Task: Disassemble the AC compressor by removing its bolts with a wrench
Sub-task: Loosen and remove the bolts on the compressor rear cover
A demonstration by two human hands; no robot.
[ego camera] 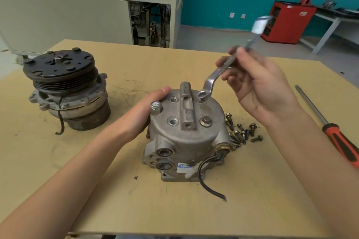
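Note:
A grey aluminium AC compressor (186, 137) stands on end in the middle of the table, black cable trailing from its front. My left hand (143, 110) grips its upper left side, thumb on the top rim. My right hand (256, 81) pinches the shaft of a silver ring wrench (213, 75), tilted up to the right. The wrench's ring end sits on the top face at the far right, over a bolt position. One bolt (206, 121) remains at the near right of the top face. Several removed bolts (242, 132) lie right of the compressor.
A second compressor with a black pulley (64, 87) stands at the table's left. A screwdriver with a red-black handle (338, 136) lies near the right edge. Behind the cardboard-covered table (136, 209) are a beige cabinet and a red tool cart (287, 21).

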